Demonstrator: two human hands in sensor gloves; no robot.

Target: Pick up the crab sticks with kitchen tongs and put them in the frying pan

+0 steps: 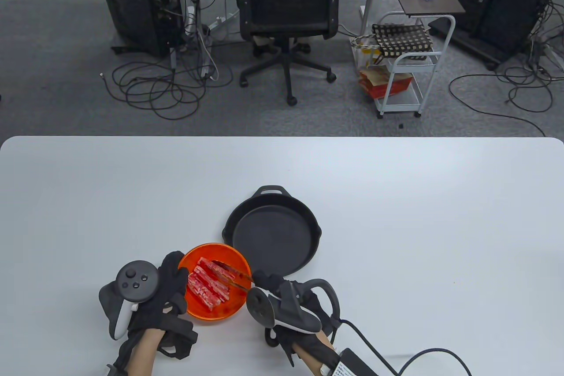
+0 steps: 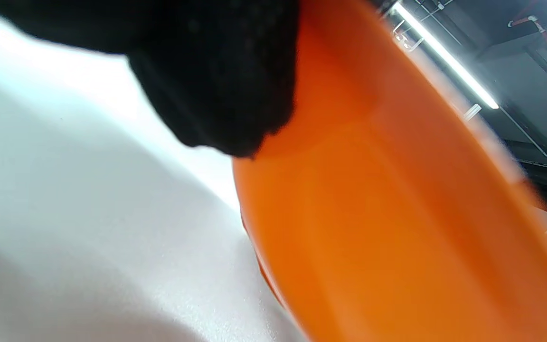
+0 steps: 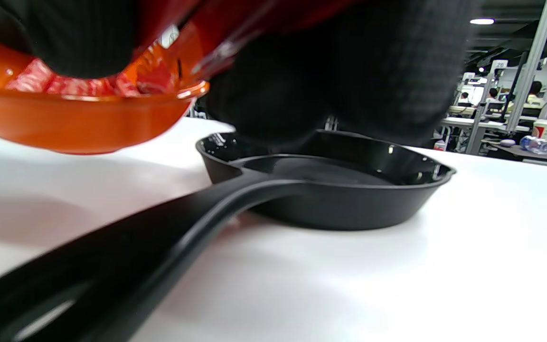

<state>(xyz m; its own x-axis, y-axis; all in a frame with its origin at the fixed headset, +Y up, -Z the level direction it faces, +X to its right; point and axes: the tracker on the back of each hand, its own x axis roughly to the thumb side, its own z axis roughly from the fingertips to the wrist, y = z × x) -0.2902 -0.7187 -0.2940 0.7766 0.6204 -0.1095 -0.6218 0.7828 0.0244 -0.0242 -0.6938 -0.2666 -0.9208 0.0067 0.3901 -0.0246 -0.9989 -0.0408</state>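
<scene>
An orange bowl (image 1: pixel 216 312) holds several red-and-white crab sticks (image 1: pixel 207 284) near the table's front edge. My left hand (image 1: pixel 175 281) grips the bowl's left rim; in the left wrist view a gloved finger (image 2: pixel 226 80) lies against the bowl's outer wall (image 2: pixel 397 213). My right hand (image 1: pixel 265 282) holds the kitchen tongs (image 1: pixel 232 274), whose tips reach over the sticks at the bowl's far side. Whether they pinch a stick I cannot tell. The black frying pan (image 1: pixel 273 235) stands empty just right of and behind the bowl. In the right wrist view its handle (image 3: pixel 136 251) runs under my right hand.
The white table (image 1: pixel 396 217) stretches wide to the right and the back. A cable (image 1: pixel 396 358) trails from my right wrist along the front edge. Beyond the table stand an office chair (image 1: pixel 286 10) and a white cart (image 1: pixel 405 67) on the floor.
</scene>
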